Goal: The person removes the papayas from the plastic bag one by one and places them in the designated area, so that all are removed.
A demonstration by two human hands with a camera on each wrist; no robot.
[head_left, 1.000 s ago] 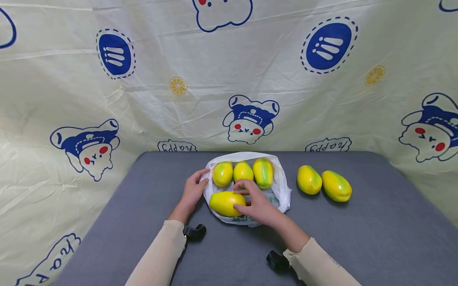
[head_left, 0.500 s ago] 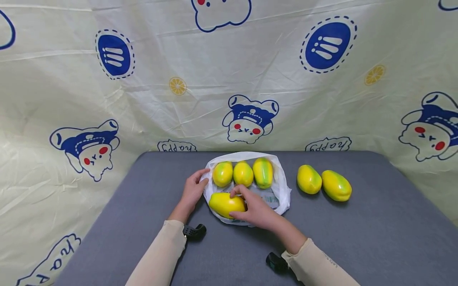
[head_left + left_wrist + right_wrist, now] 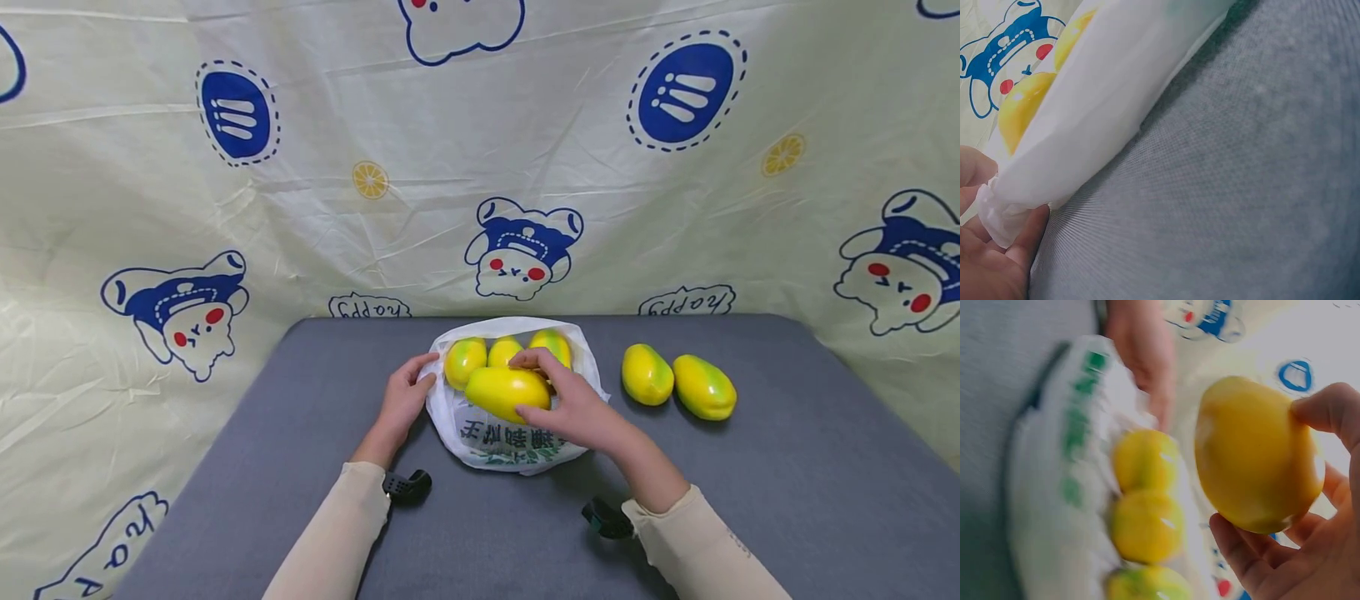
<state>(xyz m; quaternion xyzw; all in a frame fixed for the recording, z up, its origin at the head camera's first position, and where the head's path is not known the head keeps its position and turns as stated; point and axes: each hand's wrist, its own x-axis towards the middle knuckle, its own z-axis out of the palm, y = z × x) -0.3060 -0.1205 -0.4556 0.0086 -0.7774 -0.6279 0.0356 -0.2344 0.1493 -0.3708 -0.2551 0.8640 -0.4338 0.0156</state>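
Fruit, smooth, yellow and tapering, is in the air over the white bag, the right hand gripping it by one end. Thumb and fingers take opposite sides of that end, likely because the body is too thick to wrap whole; most of its length juts out toward the left. The right wrist view shows nothing beneath it for support.

At the bag's left edge, the left hand pinches a bunched fold of plastic, probably to steady the soft rim and hold the mouth wide. Inside, the left fruit, middle fruit and right fruit line the far side in a row, perhaps so they prop one another; the held piece partly hides them.

Right of the bag, the nearer loose fruit and the outer loose fruit lie side by side on the grey desk, within easy reach of the right arm.

Counted: six fruits in all, one held, three bagged, two loose; one bag; two hands, both occupied; two black wrist devices; one printed backdrop behind.
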